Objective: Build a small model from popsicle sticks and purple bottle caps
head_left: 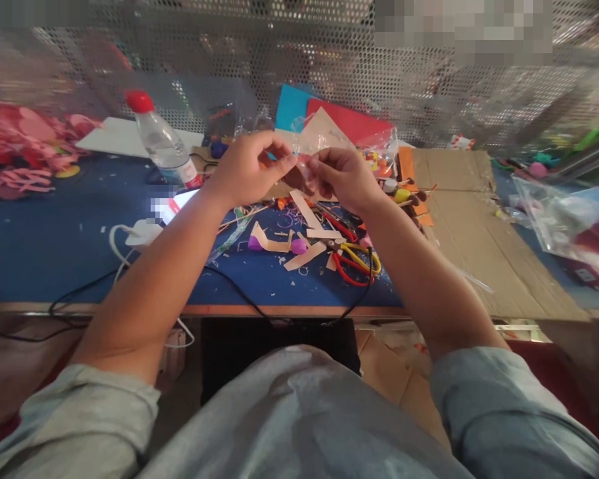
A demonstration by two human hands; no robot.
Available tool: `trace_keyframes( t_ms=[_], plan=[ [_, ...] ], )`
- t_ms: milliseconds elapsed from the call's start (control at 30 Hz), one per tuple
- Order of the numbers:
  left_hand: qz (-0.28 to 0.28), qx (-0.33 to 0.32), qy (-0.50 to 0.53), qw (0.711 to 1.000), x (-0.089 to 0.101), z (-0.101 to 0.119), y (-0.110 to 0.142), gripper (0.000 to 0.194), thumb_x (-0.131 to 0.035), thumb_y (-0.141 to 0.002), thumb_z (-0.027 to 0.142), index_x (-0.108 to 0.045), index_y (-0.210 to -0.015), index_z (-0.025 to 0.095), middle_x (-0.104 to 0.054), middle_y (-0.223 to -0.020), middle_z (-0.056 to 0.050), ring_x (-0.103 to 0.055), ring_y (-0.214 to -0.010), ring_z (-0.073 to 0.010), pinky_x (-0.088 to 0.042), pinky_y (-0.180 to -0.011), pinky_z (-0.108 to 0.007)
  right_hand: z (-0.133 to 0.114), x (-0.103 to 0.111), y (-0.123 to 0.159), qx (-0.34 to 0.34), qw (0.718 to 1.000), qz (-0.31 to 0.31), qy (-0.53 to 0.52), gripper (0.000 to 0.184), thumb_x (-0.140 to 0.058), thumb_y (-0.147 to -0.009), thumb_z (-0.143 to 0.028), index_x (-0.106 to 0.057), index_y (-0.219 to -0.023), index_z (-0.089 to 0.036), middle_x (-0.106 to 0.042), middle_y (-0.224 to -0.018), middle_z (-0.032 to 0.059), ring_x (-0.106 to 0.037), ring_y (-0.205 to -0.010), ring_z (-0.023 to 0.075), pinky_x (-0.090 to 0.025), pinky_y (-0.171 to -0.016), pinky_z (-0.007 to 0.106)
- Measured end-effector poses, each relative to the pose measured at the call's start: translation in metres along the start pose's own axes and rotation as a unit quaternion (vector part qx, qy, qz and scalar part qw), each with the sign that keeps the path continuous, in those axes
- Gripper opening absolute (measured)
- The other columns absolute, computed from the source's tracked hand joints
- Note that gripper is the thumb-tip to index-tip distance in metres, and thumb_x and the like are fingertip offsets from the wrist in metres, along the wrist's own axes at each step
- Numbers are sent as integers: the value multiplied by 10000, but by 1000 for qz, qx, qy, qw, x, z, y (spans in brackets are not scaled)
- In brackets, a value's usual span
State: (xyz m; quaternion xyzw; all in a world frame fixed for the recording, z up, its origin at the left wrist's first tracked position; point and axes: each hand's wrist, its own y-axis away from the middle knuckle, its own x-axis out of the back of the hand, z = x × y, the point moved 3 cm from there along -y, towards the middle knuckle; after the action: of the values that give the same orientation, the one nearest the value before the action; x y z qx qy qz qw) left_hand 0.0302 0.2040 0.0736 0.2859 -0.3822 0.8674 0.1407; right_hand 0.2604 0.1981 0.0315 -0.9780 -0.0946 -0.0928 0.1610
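Both hands are raised over the blue table, close together, with fingertips pinched. Between them is a small clear plastic bag (307, 174), with something brown (295, 177) at its lower left; its details are blurred. My left hand (254, 166) pinches the left side with thumb and forefinger. On the opposite side, my right hand (343, 178) grips it, fingers curled. Beneath the hands lie pale paper strips (307, 211), a curved strip (272, 243) with purple ends, red-handled scissors (342, 226) and pliers (354, 263) with red and yellow handles.
A red-capped bottle (164, 143) leans at the left, near a lit phone (180, 201) and a white charger (144, 234). Cardboard (489, 246) covers the right side. Pink pieces (20, 143) are heaped far left. Black cables (239, 287) cross the front edge. Perforated metal (219, 60) stands behind.
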Motion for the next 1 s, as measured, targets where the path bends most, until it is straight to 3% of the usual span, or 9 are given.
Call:
trace_keyframes(
  t_ms=[100,200,367,500,533,700,833,933,1000],
  plan=[
    [-39,42,43,997,-7,-37,-16,454,-834,-953,689,-764,-1027,246,-832,-966,-88,-773,-941,-272,-645,-877,-450,14,-9,-24,-24,998,42,-36,416,-898,-983,-615,-681,-966,-259,-673,-795,-5,-533,-607,109,-461,-530,301],
    [4,51,54,997,-8,-62,-25,420,-846,-926,698,-772,-979,288,-832,-961,-70,-761,-925,-268,-638,-884,-474,26,-16,-36,-60,993,17,-97,382,-981,-926,-523,-733,-1000,-242,-660,-775,-17,-589,-651,113,-503,-569,278],
    [-8,56,76,995,-15,-77,-32,498,-837,-891,789,-777,-954,299,-836,-965,-56,-757,-947,-267,-599,-873,-482,39,-17,-34,-71,992,-7,-101,371,-1033,-883,-410,-730,-826,-203,-678,-728,4,-585,-609,100,-489,-540,269],
    [-43,55,61,996,-23,-83,-41,689,-795,-886,926,-739,-1005,250,-762,-795,62,-594,-920,-130,-546,-914,-399,47,-14,-32,-29,994,34,-99,349,-1018,-898,-366,-715,-809,-219,-678,-731,7,-535,-579,89,-455,-513,260],
    [-53,56,67,995,-25,-84,-43,728,-803,-862,942,-731,-1015,234,-758,-778,71,-578,-921,-121,-547,-932,-395,49,-14,-32,-19,994,42,-97,379,-1026,-887,-374,-693,-786,-225,-658,-714,0,-525,-572,88,-445,-509,258],
    [-41,111,129,985,-36,-97,-39,638,-910,-711,897,-748,-919,316,-864,-954,-38,-709,-894,-238,-601,-873,-502,55,-17,-28,-15,995,70,-64,531,-1068,-813,-472,-592,-708,-262,-576,-618,-33,-484,-549,103,-407,-499,273],
    [-19,96,150,984,-39,-110,-25,587,-875,-792,834,-791,-997,291,-864,-966,-34,-723,-889,-211,-634,-881,-479,58,-15,-22,1,996,76,-41,517,-1005,-872,-588,-629,-732,-262,-577,-585,-34,-472,-542,107,-379,-507,284],
    [13,78,162,984,-36,-120,-15,528,-889,-855,761,-824,-1043,272,-856,-947,-41,-729,-849,-194,-640,-814,-419,62,-13,-19,43,995,51,-72,557,-927,-896,-752,-678,-827,-259,-623,-649,-28,-526,-571,108,-448,-536,288],
    [50,71,181,980,-33,-128,-9,549,-894,-866,775,-833,-1055,263,-858,-964,-54,-753,-851,-189,-637,-766,-368,67,-13,-19,52,993,37,-102,604,-942,-838,-812,-709,-906,-259,-685,-739,-11,-570,-598,109,-484,-540,284]
  ],
)
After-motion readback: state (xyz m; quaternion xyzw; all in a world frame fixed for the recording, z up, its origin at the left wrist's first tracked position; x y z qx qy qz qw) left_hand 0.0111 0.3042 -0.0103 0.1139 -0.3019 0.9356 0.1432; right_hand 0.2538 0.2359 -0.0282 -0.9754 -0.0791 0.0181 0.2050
